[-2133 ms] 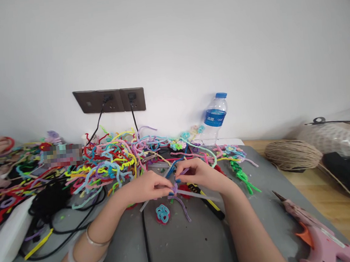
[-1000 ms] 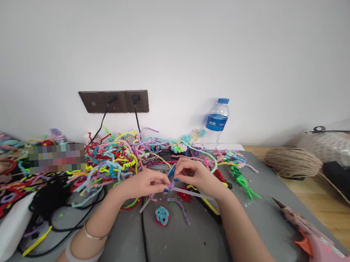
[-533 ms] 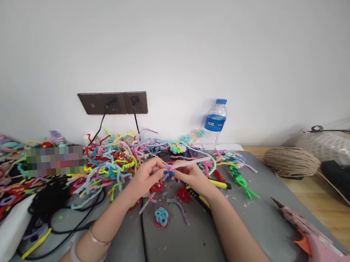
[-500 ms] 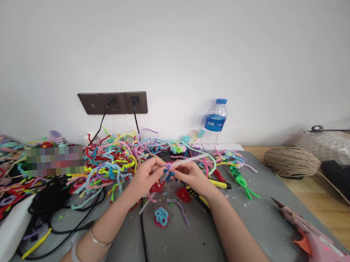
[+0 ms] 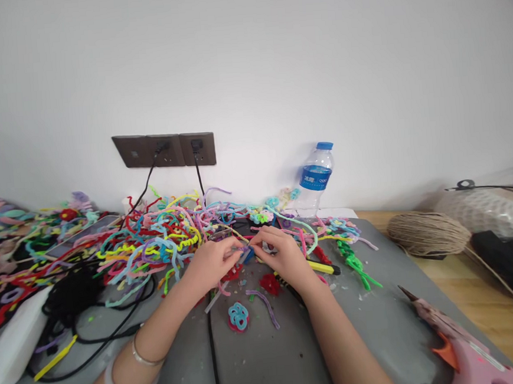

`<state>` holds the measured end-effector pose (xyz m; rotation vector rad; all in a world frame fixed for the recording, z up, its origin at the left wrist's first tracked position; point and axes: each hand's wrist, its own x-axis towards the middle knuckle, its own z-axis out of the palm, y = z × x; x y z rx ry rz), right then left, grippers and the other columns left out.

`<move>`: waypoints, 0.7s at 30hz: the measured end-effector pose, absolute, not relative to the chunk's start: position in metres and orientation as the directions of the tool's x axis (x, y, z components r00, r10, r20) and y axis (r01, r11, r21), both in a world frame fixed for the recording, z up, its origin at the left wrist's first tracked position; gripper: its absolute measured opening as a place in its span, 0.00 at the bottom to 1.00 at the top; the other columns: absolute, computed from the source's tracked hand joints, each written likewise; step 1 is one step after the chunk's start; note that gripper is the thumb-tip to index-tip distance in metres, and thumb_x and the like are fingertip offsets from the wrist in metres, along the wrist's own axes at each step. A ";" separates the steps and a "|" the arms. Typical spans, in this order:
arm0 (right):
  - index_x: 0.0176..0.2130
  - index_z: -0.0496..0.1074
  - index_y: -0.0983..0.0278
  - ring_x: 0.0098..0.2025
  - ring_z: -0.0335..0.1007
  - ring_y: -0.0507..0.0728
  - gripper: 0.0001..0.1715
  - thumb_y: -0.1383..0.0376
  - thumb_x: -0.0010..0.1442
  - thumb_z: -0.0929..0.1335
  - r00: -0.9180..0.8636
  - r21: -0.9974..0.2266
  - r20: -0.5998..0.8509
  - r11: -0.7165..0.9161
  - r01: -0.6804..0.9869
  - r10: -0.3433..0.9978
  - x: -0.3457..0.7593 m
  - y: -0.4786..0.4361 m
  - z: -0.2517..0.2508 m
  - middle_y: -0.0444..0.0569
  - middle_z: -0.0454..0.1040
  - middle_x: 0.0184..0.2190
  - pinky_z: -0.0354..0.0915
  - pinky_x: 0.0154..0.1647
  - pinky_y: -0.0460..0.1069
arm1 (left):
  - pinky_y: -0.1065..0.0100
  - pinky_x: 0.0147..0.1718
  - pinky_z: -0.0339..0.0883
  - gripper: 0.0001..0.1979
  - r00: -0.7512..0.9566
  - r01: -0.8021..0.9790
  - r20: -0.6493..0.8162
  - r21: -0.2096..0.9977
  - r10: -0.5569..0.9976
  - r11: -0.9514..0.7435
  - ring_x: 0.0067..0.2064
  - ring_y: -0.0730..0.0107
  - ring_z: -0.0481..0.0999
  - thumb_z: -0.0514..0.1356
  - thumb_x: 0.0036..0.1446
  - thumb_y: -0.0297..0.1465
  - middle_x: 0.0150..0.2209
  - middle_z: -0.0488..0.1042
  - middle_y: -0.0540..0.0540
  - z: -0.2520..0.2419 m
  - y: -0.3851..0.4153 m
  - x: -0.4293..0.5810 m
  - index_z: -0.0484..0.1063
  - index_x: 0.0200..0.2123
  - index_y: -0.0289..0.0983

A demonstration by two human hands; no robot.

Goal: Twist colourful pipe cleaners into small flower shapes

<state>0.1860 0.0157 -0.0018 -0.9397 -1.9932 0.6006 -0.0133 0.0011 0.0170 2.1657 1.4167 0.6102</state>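
My left hand (image 5: 212, 263) and my right hand (image 5: 277, 253) meet over the grey table (image 5: 269, 356), fingertips pinched together on a small purple and blue pipe-cleaner piece (image 5: 246, 253). The fingers hide most of it. Below the hands lie a blue and red coiled flower (image 5: 238, 316), a loose purple pipe cleaner (image 5: 265, 305) and a red fuzzy bit (image 5: 269, 284). A yellow and black utility knife (image 5: 322, 266) lies just under my right wrist.
A big tangle of coloured pipe cleaners (image 5: 162, 238) fills the back left. A water bottle (image 5: 315, 177) stands by the wall under sockets (image 5: 164, 150). A twine ball (image 5: 427, 233) sits right, a pink glue gun (image 5: 459, 350) near right, black cables (image 5: 84, 324) left.
Both hands rose from the tabletop and came closer, still pinching the purple piece. The clear stick that poked out to the right half a second ago no longer shows.
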 end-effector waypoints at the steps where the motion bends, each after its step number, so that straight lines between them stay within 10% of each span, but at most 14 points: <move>1: 0.32 0.73 0.62 0.36 0.66 0.57 0.08 0.68 0.62 0.66 -0.406 -0.729 0.446 0.587 0.352 0.797 0.189 0.017 -0.001 0.49 0.71 0.31 0.60 0.39 0.50 | 0.73 0.27 0.58 0.10 0.425 0.679 0.047 0.643 0.904 -0.353 0.23 0.71 0.69 0.55 0.61 0.34 0.20 0.70 0.54 0.020 0.001 -0.016 0.75 0.40 0.38; 10: 0.31 0.74 0.64 0.29 0.62 0.52 0.13 0.56 0.58 0.72 -0.701 -0.989 0.145 0.110 -0.096 0.698 0.197 0.011 0.003 0.44 0.70 0.28 0.60 0.32 0.47 | 0.75 0.24 0.61 0.13 0.741 0.279 -0.171 0.958 0.650 -0.066 0.23 0.76 0.67 0.60 0.58 0.40 0.22 0.67 0.53 0.032 -0.001 -0.029 0.71 0.36 0.34; 21: 0.32 0.75 0.61 0.28 0.70 0.54 0.12 0.55 0.59 0.71 -0.194 -0.911 0.348 0.282 -0.300 0.917 0.167 0.010 -0.003 0.45 0.75 0.26 0.67 0.32 0.49 | 0.76 0.19 0.46 0.17 0.168 0.038 0.253 0.964 0.953 -0.263 0.20 0.80 0.53 0.60 0.58 0.44 0.19 0.61 0.56 0.011 -0.011 0.007 0.69 0.34 0.34</move>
